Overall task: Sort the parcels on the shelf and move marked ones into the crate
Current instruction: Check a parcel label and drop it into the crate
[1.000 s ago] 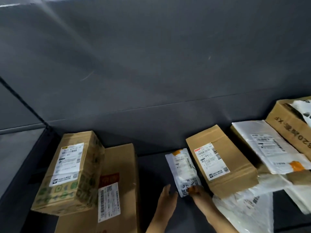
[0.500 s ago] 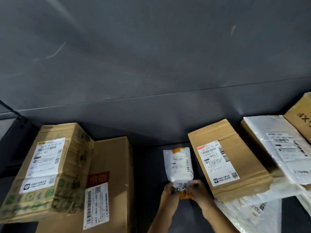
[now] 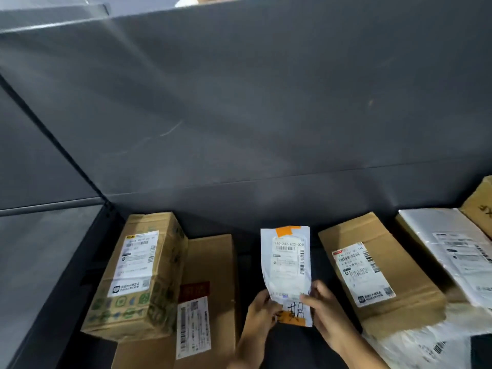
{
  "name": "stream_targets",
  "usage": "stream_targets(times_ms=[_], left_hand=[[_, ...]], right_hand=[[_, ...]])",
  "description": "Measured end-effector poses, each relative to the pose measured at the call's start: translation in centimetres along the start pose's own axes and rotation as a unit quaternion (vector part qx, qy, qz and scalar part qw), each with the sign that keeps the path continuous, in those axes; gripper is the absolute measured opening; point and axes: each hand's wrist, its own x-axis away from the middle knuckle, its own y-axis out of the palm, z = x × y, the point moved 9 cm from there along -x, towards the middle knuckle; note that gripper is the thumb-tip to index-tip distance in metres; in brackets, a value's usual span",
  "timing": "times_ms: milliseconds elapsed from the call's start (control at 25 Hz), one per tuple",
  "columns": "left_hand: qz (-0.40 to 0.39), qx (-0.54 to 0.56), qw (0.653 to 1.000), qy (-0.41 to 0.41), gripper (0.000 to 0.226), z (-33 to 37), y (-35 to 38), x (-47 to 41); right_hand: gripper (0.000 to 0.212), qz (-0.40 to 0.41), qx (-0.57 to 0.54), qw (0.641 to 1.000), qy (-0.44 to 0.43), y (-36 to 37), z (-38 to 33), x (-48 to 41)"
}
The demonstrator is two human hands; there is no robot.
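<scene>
A small white mailer bag (image 3: 287, 265) with orange tape at both ends and black handwriting near its lower end is held up over the dark shelf floor (image 3: 247, 265). My left hand (image 3: 262, 308) pinches its lower left corner. My right hand (image 3: 323, 306) grips its lower right edge. To the right lies a flat brown box (image 3: 378, 270) with a white label. On the left, a brown box with green print (image 3: 138, 275) rests partly on a larger flat carton (image 3: 210, 296). No crate is in view.
White plastic parcels (image 3: 458, 251) and another brown box (image 3: 479, 206) crowd the right end of the shelf. More white bags (image 3: 415, 344) lie at the lower right. The grey back wall (image 3: 239, 129) rises close behind, and a shelf post (image 3: 53, 145) runs on the left.
Both hands closed on the white mailer's lower end and lifted it off the shelf floor, tilting its label and handwriting into view. The camera shifted to the left.
</scene>
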Motion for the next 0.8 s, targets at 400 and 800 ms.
stream_targets(times_ms=[400, 800], left_hand=[[-0.110, 0.048, 0.987, 0.107, 0.023, 8.7, -1.5, 5.8], [-0.061, 0.029, 0.983, 0.170, 0.022, 10.5, -3.2, 7.8]], right_hand=[[0.014, -0.011, 0.065, 0.984, -0.166, 3.8, -7.8, 7.0], [0.010, -0.025, 0.127, 0.956, -0.263, 5.8, -12.4, 11.4]])
